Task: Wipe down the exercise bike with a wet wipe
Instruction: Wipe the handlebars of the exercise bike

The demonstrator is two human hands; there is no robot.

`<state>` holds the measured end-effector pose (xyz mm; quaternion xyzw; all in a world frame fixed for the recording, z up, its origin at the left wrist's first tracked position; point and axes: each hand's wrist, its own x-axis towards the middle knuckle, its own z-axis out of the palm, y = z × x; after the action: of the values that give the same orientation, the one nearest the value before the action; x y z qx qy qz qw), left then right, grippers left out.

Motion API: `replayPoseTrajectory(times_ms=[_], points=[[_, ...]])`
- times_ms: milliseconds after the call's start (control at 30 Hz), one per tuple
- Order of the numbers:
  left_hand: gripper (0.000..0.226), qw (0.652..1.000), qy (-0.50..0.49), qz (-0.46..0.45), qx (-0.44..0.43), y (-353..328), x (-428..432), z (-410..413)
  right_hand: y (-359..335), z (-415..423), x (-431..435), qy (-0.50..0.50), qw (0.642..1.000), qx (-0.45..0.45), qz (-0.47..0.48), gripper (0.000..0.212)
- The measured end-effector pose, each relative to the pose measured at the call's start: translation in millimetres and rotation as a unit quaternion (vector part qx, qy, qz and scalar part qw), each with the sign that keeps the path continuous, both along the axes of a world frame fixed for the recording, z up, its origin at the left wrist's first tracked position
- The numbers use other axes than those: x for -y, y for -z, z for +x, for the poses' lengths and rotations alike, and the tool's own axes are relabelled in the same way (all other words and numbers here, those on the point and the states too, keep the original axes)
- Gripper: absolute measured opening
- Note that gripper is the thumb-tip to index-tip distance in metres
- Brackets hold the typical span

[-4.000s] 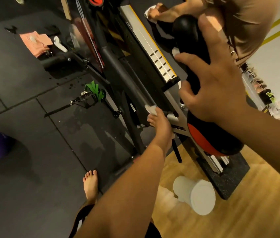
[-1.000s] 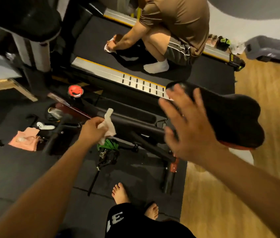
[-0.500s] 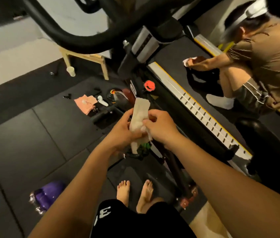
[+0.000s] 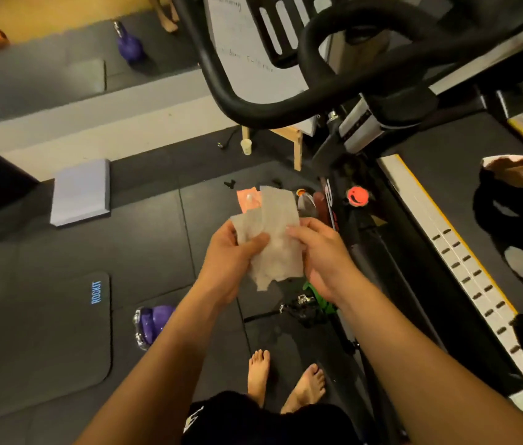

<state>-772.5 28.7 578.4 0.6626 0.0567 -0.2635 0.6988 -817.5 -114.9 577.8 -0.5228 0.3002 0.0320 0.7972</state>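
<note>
Dark rubber floor point(image 4: 61, 245); left hand point(image 4: 233, 261), right hand point(image 4: 319, 256) pinch crumpled wet wipe point(image 4: 274, 242) beside bike point(image 4: 318, 101).

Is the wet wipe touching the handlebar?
Apart. Head view: left hand and right hand hold the wet wipe; floor shows between it and the handlebar.

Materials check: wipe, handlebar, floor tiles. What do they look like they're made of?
Wipe: thin nonwoven sheet, matte off-white; it creases and droops limply between left hand and right hand.
Handlebar: black coating or foam, soft sheen along the curve; core unseen.
Floor tiles: dark rubber or foam, matte, seams between squares.
</note>
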Motion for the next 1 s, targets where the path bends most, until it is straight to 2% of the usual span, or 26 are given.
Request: replayPoseTrajectory(times_ms=[67,167,333,467,533,600,733,767,800,867,933,1000], points=[[0.029,0.997,-0.008,0.042,0.060,-15.1,1.9,-2.5,-8.5,6.0,-0.4,-0.018,0.999,0.032,-0.036,0.006],[0.027,0.982,-0.055,0.087,0.161,-40.1,9.1,0.5,-24.9,15.1,1.2,-0.002,0.986,0.084,-0.141,0.007],[0.036,0.941,-0.101,0.060,0.318,-76.8,27.9,5.5,-65.8,26.2,9.1,0.023,0.920,0.169,-0.352,0.007],[0.038,0.921,-0.124,0.047,0.368,-92.3,39.6,33.7,-110.7,60.1,24.2,0.034,0.834,0.216,-0.507,0.007],[0.037,0.921,-0.136,0.038,0.363,-95.8,40.7,59.1,-131.6,89.3,31.3,0.033,0.790,0.201,-0.579,0.007],[0.032,0.924,-0.157,0.050,0.346,-92.0,40.3,85.9,-142.5,118.5,29.5,-0.014,0.739,0.160,-0.654,0.016],[0.022,0.942,-0.166,0.131,0.262,-59.9,39.8,134.6,-132.4,170.7,9.3,-0.167,0.565,0.013,-0.808,0.024],[0.021,0.950,-0.146,0.147,0.234,-51.2,39.9,145.9,-130.3,185.2,3.9,-0.195,0.556,-0.029,-0.807,0.023],[0.017,0.957,-0.131,0.147,0.213,-43.6,40.3,156.3,-128.7,202.2,-0.4,-0.221,0.575,-0.068,-0.785,0.020],[0.009,0.960,-0.125,0.130,0.214,-35.1,44.1,174.9,-125.7,235.8,-1.6,-0.259,0.633,-0.132,-0.717,0.006],[0.012,0.957,-0.137,0.107,0.234,-33.9,49.3,191.8,-119.6,264.4,4.7,-0.291,0.653,-0.140,-0.685,0.020],[0.014,0.958,-0.140,0.076,0.237,-32.6,51.8,203.7,-116.2,279.7,10.6,-0.309,0.662,-0.134,-0.670,0.021]])
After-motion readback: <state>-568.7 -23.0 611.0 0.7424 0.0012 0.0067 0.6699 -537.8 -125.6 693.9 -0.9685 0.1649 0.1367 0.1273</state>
